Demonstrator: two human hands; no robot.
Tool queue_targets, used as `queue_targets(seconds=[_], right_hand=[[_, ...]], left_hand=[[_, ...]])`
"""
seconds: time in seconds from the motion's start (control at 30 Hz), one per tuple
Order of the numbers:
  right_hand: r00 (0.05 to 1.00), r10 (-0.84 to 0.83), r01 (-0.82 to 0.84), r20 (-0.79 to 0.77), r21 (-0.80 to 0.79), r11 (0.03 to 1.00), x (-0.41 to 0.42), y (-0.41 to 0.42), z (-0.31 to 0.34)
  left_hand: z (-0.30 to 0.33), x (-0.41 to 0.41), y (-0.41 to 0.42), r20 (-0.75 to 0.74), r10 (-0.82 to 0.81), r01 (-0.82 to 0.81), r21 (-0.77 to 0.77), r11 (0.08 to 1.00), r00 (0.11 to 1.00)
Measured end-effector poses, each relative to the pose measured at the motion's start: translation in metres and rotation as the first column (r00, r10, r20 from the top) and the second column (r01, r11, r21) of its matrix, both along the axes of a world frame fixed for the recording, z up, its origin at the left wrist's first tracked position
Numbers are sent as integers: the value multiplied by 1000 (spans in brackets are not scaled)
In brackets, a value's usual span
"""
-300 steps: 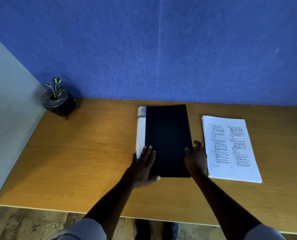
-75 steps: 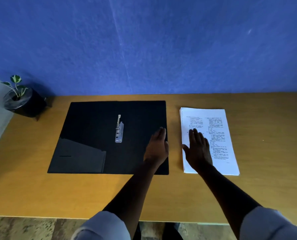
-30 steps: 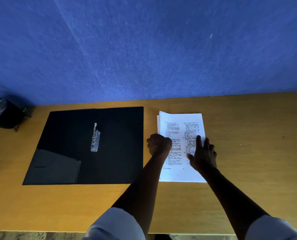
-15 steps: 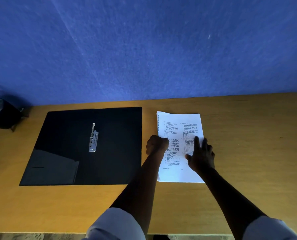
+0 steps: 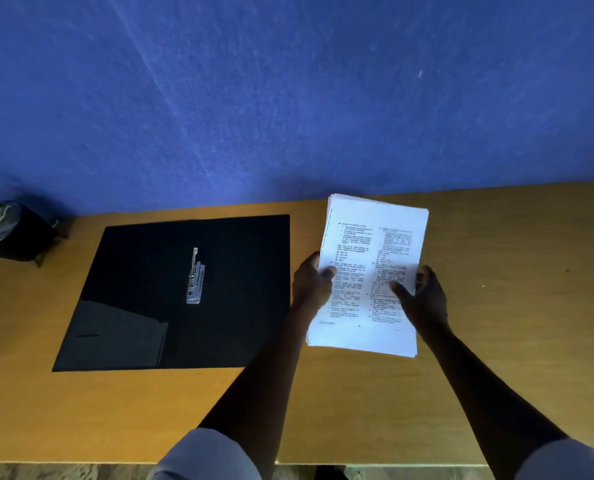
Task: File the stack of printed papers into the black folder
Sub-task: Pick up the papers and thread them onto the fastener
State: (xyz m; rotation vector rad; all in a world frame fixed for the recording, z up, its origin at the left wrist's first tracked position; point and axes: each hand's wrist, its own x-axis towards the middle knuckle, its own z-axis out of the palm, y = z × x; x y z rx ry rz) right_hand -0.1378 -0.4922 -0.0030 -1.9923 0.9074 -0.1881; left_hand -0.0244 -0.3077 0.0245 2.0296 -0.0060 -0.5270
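A deep blue, felt-textured wall [image 5: 288, 91] rises behind a warm honey-coloured wooden desk [image 5: 517, 306]. At the far left corner stands a small black round pot holding a green-and-white leafed plant [image 5: 8, 230]. The lighting is dim. Mottled grey-brown flooring [image 5: 63, 472] shows below the desk's near edge.

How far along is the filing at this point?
Done: the black folder lies open flat on the desk, its metal clip exposed. In hand: the left hand and right hand hold the paper stack beside it. Left: fasten the stack under the clip, close the folder.
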Motion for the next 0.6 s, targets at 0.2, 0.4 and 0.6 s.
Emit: queue_targets(seconds=[0.2, 0.4, 0.6], right_hand=[[966, -24, -62, 259, 319, 946, 14, -8, 29], [911, -10, -100, 411, 247, 964, 25, -1, 64], [883, -70, -34, 464, 213, 977, 25, 14, 65]], left_hand=[[20, 10, 24, 114, -37, 69, -289, 955, 993], [43, 13, 34, 222, 35, 42, -332, 942, 974], [43, 7, 39, 381, 22, 83, -258, 963, 924]])
